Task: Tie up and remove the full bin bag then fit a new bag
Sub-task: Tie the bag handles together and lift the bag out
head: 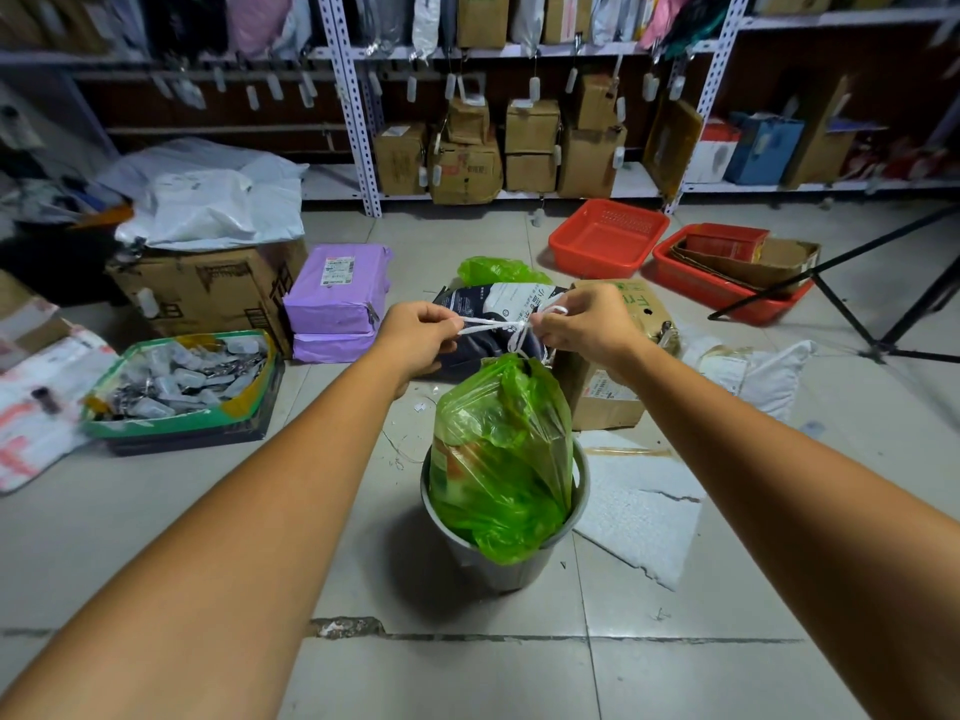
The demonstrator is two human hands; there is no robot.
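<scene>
A full green bin bag [501,454] stands in a small grey bin [498,569] on the tiled floor, its top gathered into a neck. A white drawstring [493,324] runs from the neck up between my hands, pulled taut sideways with a knot near the middle. My left hand [415,337] pinches the string's left end. My right hand [587,327] pinches the right end, with a loop showing above the fingers. Both hands hover above the bag's top. A second green bag [498,271] lies crumpled on the floor behind.
Behind the bin lie a dark parcel [493,314] and a cardboard box [608,392]. Purple parcels [337,298], a green-rimmed tray [182,387], red baskets [608,236] and a tripod leg [852,314] ring the spot. A white foam sheet [639,517] lies right of the bin. Shelves stand behind.
</scene>
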